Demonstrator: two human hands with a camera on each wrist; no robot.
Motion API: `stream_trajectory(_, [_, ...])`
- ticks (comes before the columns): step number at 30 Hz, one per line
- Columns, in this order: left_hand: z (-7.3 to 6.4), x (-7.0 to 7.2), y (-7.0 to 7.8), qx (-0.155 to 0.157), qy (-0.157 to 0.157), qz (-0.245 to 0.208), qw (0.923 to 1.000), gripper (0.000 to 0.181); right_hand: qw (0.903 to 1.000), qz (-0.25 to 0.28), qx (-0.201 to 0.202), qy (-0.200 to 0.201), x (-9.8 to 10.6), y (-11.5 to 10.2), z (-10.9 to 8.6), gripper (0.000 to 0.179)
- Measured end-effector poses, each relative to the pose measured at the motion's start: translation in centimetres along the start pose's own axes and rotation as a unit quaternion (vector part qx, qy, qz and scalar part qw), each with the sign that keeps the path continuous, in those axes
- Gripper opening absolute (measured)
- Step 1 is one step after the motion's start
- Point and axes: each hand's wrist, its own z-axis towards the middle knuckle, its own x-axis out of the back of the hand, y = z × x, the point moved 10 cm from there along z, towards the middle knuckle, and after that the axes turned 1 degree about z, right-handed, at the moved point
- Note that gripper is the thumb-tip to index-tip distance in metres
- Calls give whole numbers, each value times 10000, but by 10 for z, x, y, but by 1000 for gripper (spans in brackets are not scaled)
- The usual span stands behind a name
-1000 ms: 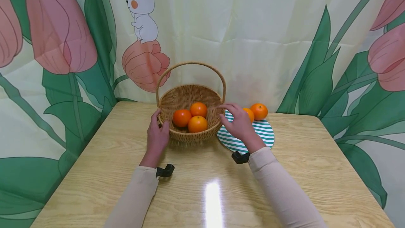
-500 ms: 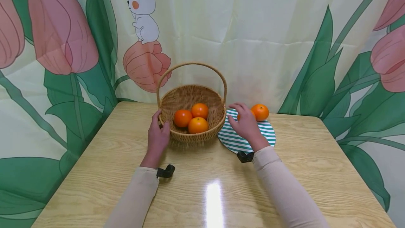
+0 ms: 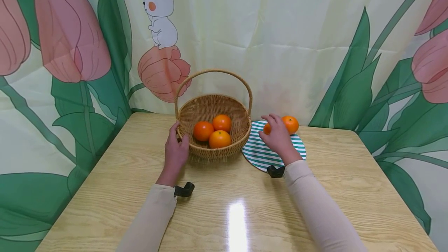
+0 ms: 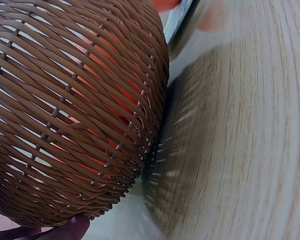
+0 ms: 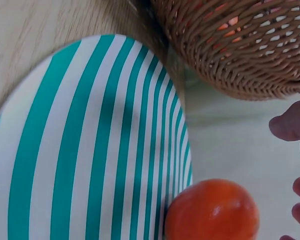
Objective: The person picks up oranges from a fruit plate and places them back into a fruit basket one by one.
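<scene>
My left hand [image 3: 176, 149] holds the left side of a wicker basket [image 3: 216, 153] with a tall arched handle. Its thumb [image 4: 72, 230] shows against the weave in the left wrist view. Three oranges [image 3: 219, 139] lie inside the basket. Over a round mat with teal and white stripes [image 3: 259, 153], my right hand [image 3: 279, 139] hovers with its fingers spread and nothing in them. Two more oranges are by it: one is mostly covered by the hand, the other orange [image 3: 290, 125] sits at the mat's back edge. In the right wrist view an orange [image 5: 212, 212] appears below the fingertips.
A light wooden table [image 3: 210, 205] bears everything. Behind its far edge hangs a curtain [image 3: 294, 49] printed with tulips and a rabbit. The basket stands close to that curtain, and the striped mat lies just right of the basket.
My right hand has moved right, from the basket's right rim to over the striped mat by the oranges. My left hand stays on the basket, which has hardly moved.
</scene>
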Motion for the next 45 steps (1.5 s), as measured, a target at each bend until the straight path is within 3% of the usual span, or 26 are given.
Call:
stream_trajectory(28, [-1, -4, 2, 34, -71, 18, 10000, 50, 9934, -582, -796, -591, -18, 48, 0, 66])
stream_trajectory(37, [-1, -1, 1, 30, -39, 21, 10000, 51, 9913, -911, -810, -499, -17, 52, -2, 61])
stream_trajectory(45, [-2, 0, 1, 39, -65, -8, 10000, 51, 9914, -744, -910, -568, -18, 51, -8, 60])
